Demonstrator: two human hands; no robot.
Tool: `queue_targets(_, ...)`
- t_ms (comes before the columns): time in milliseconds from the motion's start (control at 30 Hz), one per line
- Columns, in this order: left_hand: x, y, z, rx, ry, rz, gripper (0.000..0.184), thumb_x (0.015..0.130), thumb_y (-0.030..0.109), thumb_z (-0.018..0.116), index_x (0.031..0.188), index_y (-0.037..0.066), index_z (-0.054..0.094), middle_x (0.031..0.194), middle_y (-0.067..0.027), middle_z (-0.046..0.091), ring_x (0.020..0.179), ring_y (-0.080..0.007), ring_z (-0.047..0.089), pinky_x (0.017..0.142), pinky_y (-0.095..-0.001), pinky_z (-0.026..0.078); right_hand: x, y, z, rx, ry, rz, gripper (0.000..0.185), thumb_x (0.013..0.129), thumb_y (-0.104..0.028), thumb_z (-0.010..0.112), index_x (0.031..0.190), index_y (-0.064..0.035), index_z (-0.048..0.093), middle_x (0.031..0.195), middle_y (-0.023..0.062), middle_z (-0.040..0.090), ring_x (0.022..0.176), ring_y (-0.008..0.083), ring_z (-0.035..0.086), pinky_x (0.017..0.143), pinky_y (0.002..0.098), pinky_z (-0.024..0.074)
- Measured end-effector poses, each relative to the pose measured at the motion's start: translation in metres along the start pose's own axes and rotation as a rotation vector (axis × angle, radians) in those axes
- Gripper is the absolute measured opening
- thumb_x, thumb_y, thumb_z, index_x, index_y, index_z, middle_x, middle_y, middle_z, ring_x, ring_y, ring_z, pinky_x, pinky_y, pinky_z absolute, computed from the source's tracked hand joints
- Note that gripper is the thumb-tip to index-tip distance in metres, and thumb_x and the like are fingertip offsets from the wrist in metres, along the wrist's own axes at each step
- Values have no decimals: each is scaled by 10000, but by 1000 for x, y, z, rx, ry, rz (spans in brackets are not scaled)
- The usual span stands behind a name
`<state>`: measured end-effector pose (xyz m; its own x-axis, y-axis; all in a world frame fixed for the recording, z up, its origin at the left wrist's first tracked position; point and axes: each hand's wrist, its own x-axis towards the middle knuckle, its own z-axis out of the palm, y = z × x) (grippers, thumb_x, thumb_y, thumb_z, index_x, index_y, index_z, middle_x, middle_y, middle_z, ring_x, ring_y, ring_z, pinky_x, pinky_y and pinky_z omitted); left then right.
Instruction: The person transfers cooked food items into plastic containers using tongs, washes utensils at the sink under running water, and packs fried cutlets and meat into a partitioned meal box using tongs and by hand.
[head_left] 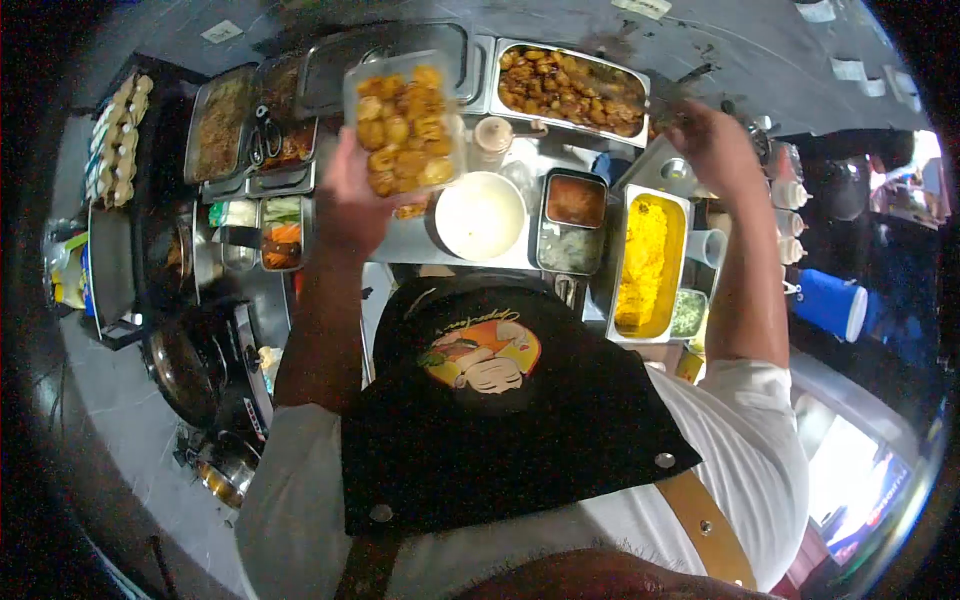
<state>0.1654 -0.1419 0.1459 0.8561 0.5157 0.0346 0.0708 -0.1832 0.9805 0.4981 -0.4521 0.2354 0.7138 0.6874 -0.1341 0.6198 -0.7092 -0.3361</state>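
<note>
My left hand (352,197) grips a clear plastic container (355,85) from its left side and underneath. Glazed chunks that look like small potatoes (403,130) fill it, and it is raised above the counter. On the right, my right hand (708,145) is held over the area beside a steel pan (643,92) of darker browned chunks. Motion blur and the angle hide its fingers, so I cannot make out whether it holds anything. Between my hands stand a round tub of white sauce or cream (479,216) and a squeeze bottle (492,138).
A long steel pan of yellow rice-like food (645,265) sits at right, beside chopped greens (688,313). Smaller containers hold red sauce (575,201) and a pale food (570,248). At left are cut vegetables (281,245), egg trays (120,140) and a frying pan (180,370).
</note>
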Motion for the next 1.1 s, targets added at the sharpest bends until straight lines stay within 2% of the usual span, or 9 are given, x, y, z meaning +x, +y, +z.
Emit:
queue_targets(33, -4, 2, -1, 143, 28, 45, 599, 1126, 505, 377, 1560, 95, 421, 1451, -104, 634, 1330, -327, 624, 1037, -531, 562, 10, 10, 13, -169, -67, -43, 411, 952, -273, 745, 1315, -85, 700, 1144, 244, 751, 1035, 431, 730, 878, 496, 581)
queue_targets(167, -12, 52, 1, -370, 251, -294, 582, 1131, 510, 365, 1557, 121, 448, 1443, -97, 642, 1259, -299, 675, 927, -443, 630, 38, 36, 75, -186, -78, 26, 358, 968, -346, 701, 1244, -119, 717, 1089, 211, 758, 1023, 432, 714, 873, 509, 570)
queue_targets(233, -7, 39, -8, -865, 296, -489, 573, 1136, 506, 333, 1564, 146, 460, 1446, -96, 640, 1242, -305, 687, 822, -439, 666, 50, 37, 95, -203, -35, 11, 370, 969, -370, 695, 1250, -131, 715, 1075, 215, 757, 1019, 432, 714, 874, 522, 569)
queue_targets(633, -17, 19, -29, -983, 172, -482, 572, 1133, 471, 361, 1584, 124, 421, 1481, -114, 610, 1302, -329, 647, 910, -512, 642, 66, 47, 117, -262, -79, 60, 428, 967, -392, 690, 1292, -114, 714, 1111, 236, 750, 1023, 447, 709, 881, 535, 562)
queue_targets(800, -18, 24, -9, -489, 199, -225, 538, 1132, 416, 359, 1559, 95, 425, 1451, -121, 624, 1313, -329, 642, 948, -521, 628, 55, 58, 106, -56, 38, 24, 407, 969, -341, 698, 1280, -80, 730, 1093, 221, 773, 1078, 433, 731, 899, 519, 585)
queue_targets(933, -9, -3, -13, -539, -13, -113, 678, 980, 66, 677, 1579, 32, 362, 1582, -139, 498, 1386, -334, 584, 1139, -522, 524, 26, 25, 62, 421, -84, 156, 398, 968, -306, 720, 1255, -31, 738, 895, 82, 755, 828, 159, 695, 778, 319, 544)
queue_targets(967, -6, 1, -8, -639, 18, -215, 582, 1028, 171, 565, 1567, 40, 389, 1543, -140, 538, 1367, -334, 602, 1091, -531, 550, 13, -6, 41, 495, -108, 102, 348, 970, -266, 722, 1220, -25, 746, 861, 28, 706, 799, 72, 601, 726, 266, 498)
queue_targets(1033, 4, 12, 4, -846, 65, -420, 542, 1125, 382, 340, 1544, 56, 444, 1466, -141, 616, 1328, -333, 636, 995, -549, 602, -1, -50, 19, 598, -149, 25, 325, 974, -254, 717, 1200, -23, 750, 870, 25, 713, 818, 79, 612, 734, 275, 500)
queue_targets(1100, 10, -1, 11, -954, 27, -442, 544, 1121, 388, 346, 1546, 65, 449, 1475, -134, 613, 1331, -336, 634, 1019, -561, 586, -6, -77, 17, 657, -200, -42, 309, 978, -247, 714, 1184, -20, 751, 884, 22, 717, 835, 89, 621, 748, 283, 507)
